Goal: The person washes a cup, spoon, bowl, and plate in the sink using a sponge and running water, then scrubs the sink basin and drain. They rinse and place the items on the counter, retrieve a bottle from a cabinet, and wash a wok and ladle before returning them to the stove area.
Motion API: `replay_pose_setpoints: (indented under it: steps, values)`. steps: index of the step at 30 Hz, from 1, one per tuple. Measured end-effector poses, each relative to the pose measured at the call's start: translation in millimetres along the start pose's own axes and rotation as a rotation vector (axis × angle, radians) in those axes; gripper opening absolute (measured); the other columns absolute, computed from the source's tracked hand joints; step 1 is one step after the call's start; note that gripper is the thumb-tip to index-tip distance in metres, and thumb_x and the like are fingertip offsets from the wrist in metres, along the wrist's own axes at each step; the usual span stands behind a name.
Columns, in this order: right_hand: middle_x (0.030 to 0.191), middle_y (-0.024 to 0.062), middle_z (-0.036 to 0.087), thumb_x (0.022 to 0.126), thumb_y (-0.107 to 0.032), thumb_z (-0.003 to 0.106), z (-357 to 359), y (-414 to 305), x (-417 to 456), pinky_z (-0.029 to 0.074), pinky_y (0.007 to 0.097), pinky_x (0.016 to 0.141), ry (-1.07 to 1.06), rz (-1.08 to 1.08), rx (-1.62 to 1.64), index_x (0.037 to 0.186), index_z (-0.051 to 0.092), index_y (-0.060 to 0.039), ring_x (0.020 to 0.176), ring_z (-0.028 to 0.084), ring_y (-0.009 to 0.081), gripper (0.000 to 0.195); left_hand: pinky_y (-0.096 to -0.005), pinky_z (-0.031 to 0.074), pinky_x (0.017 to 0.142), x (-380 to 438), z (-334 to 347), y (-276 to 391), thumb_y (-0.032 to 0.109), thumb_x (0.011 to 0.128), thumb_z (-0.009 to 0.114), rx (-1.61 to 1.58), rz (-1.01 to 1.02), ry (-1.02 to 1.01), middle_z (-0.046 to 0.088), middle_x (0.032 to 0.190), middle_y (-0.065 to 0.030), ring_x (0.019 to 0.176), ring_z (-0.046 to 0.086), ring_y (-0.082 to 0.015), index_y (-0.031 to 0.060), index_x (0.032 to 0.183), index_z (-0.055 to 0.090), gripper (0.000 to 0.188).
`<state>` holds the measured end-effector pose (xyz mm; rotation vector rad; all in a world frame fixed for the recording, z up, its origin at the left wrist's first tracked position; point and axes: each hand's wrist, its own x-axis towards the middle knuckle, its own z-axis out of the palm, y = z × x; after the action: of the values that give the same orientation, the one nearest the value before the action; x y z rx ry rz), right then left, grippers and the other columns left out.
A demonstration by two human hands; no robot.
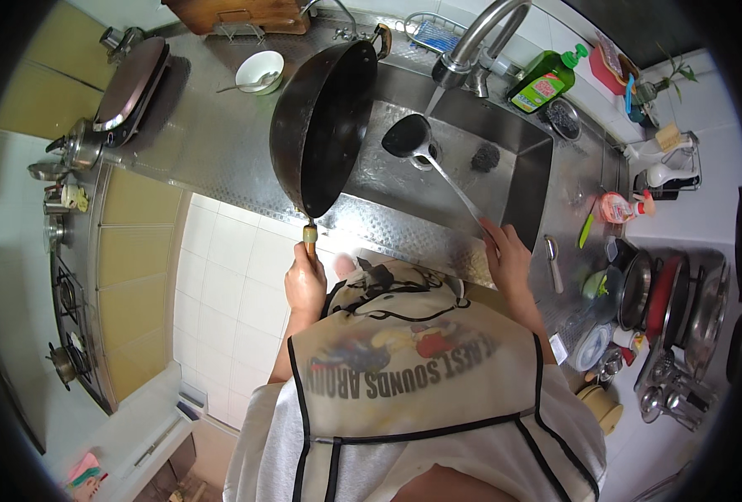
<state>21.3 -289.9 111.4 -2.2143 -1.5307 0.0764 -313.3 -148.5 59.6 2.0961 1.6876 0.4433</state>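
Note:
My left hand [306,280] grips the wooden handle of a dark wok [322,128], which is tilted on its side over the left part of the sink and counter. Its hollow faces right. In my right hand [509,256] is the metal handle of a wok spatula [406,135]; the dark head is over the sink, just below the faucet [452,70]. A stream of water [434,102] runs from the spout towards the head. Under the spatula, the steel sink [446,194] has a partly hidden drain. A dark scouring pad [485,158] lies on the sink floor.
Left of the wok stand a white bowl [259,70] with a spoon and an electric griddle [133,91]. Dish soap [543,81] is behind the sink. To the right are a peeler [553,263], a green knife [587,229], a spray bottle [622,207] and racked pans [664,295].

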Motion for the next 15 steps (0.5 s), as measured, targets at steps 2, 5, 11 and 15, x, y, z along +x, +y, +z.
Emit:
replay_pose_setpoints:
  steps: [2,5,11,15]
  values:
    - [0.076,0.0080,0.051,0.082,-0.007,0.061,-3.1,-1.4,-0.7,0.043,0.0361,0.054,0.023,-0.029,0.021,0.112,0.062,-0.0155,0.062,0.054,0.0260,0.031,-0.0507,0.044,0.050,-1.4,1.8,-1.1,0.009,0.085,0.056,-0.013,-0.009,0.012,0.058,0.066,-0.0235,0.059,0.057,-0.0434,0.0054,0.102,0.045,0.021]
    - [0.074,0.0084,0.050,0.081,-0.005,0.061,-4.8,-0.7,-2.3,0.042,0.0352,0.053,0.034,-0.038,0.028,0.110,0.063,-0.0126,0.059,0.053,0.0251,0.030,-0.0509,0.044,0.051,-2.6,3.1,-1.9,0.008,0.085,0.056,-0.020,-0.021,0.019,0.059,0.067,-0.0236,0.059,0.057,-0.0436,0.0054,0.103,0.045,0.021]
    - [0.073,0.0076,0.047,0.078,-0.007,0.064,-2.7,4.0,-2.6,0.044,0.0367,0.054,0.036,-0.030,0.018,0.114,0.062,-0.0199,0.061,0.053,0.0254,0.039,-0.0509,0.045,0.051,-4.3,5.6,-3.1,0.009,0.085,0.056,-0.037,-0.055,0.012,0.059,0.068,-0.0237,0.060,0.058,-0.0437,0.0062,0.104,0.045,0.022]
    - [0.075,0.0085,0.049,0.078,-0.007,0.064,-3.4,6.6,-2.7,0.044,0.0381,0.055,0.021,-0.016,0.012,0.113,0.062,-0.0199,0.063,0.055,0.0274,0.038,-0.0509,0.045,0.052,-3.9,6.8,-3.7,0.010,0.085,0.056,-0.040,-0.059,0.015,0.059,0.068,-0.0236,0.061,0.058,-0.0437,0.0067,0.104,0.045,0.022]
